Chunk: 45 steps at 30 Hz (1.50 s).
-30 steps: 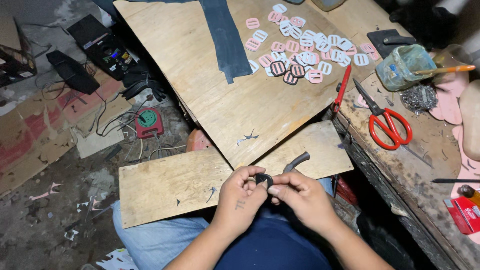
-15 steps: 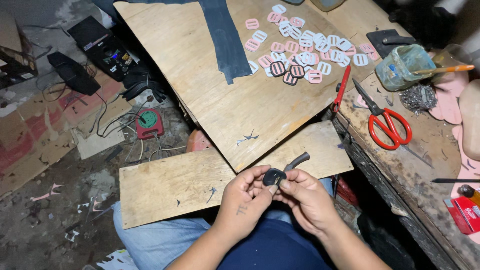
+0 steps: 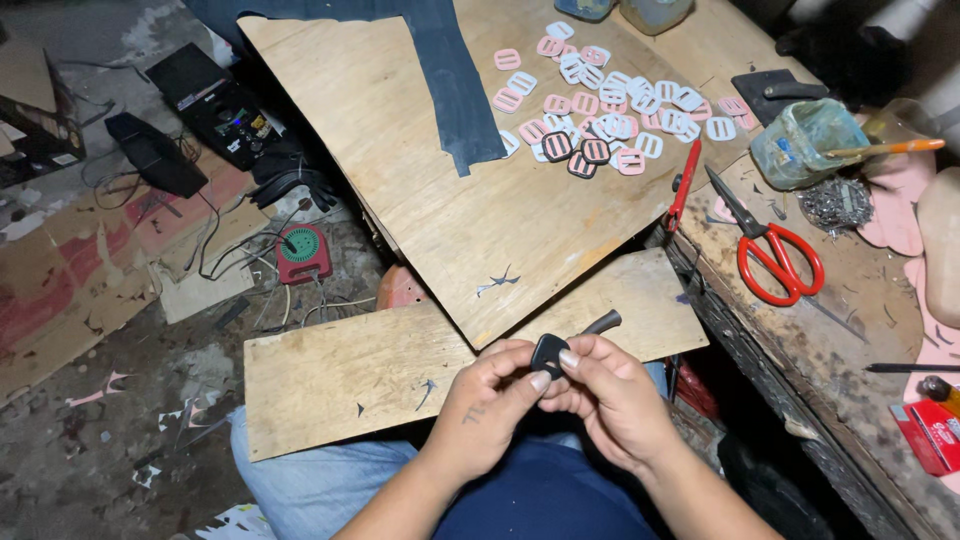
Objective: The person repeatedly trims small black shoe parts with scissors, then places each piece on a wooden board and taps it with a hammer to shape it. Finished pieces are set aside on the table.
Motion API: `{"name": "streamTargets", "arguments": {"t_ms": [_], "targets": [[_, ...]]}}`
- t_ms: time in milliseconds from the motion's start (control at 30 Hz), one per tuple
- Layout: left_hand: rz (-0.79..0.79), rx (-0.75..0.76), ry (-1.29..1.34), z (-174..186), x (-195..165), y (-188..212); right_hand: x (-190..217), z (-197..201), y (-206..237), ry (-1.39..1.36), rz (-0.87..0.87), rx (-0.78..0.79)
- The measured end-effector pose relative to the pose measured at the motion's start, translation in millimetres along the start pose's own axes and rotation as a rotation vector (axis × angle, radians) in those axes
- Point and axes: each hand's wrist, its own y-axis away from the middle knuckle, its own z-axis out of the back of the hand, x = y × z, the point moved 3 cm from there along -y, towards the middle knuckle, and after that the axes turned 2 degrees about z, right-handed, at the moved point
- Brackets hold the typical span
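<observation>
1. Both hands meet over the lap: the left hand (image 3: 490,400) and right hand (image 3: 610,395) pinch a small black flat piece (image 3: 548,352) between their fingertips.
2. Just beyond lies a narrow plywood board (image 3: 350,375), with a dark tool handle (image 3: 602,322) resting on it.
3. Farther off, a large plywood sheet (image 3: 420,150) carries pink and white plastic buckles (image 3: 610,100).
4. Red-handled scissors (image 3: 770,250) lie on the desk (image 3: 850,330) at right.
</observation>
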Motion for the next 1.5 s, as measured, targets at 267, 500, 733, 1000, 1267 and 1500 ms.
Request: {"name": "streamTargets", "arguments": {"t_ms": [267,500,733,1000,1267,1500], "targets": [[0.275,-0.146,-0.011,7.5,18.0,3.8,0.0,-1.4,1.0,0.408,0.225,-0.015],[-0.103,-0.149,-0.407,0.2,1.5,11.1,-1.4,-1.4,2.8,1.012,0.293,-0.163],[0.204,-0.221,0.130,4.8,27.2,4.1,-6.7,3.8,4.1,0.629,0.158,-0.025],[0.341,-0.140,0.236,-0.1,28.4,3.7,-16.1,11.1,-1.8,0.168,-0.018,0.055],[0.391,-0.120,0.284,-0.7,28.3,0.4,-25.3,20.4,2.1,0.027,-0.080,0.144],[0.337,-0.087,0.109,-1.8,27.2,1.2,-32.1,26.7,2.7,0.071,-0.040,0.090]]}}
